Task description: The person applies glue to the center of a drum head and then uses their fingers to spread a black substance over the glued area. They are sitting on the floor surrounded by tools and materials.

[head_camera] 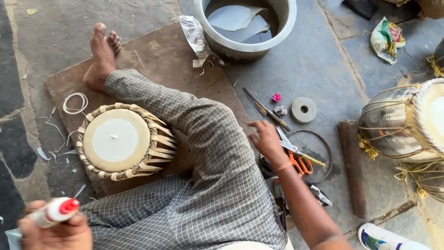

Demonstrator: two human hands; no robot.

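Observation:
My left hand (55, 231) at the bottom left grips a white glue bottle with a red cap (54, 211). My right hand (266, 139) reaches down to the floor tools beside my bent knee, fingers spread just left of the orange-handled scissors (296, 157); whether it touches anything I cannot tell. A small drum with a pale skin and woven strap rim (122, 141) lies between my legs on a brown board (152, 51). My checked trouser leg crosses the middle.
A metal pot with water and pale sheets (245, 23) stands at the top. A knife (266, 110), a round stone disc (303, 109), a dark ring (323, 143) and a wooden block (352, 166) lie right. A metal-bodied drum (402, 122) sits far right.

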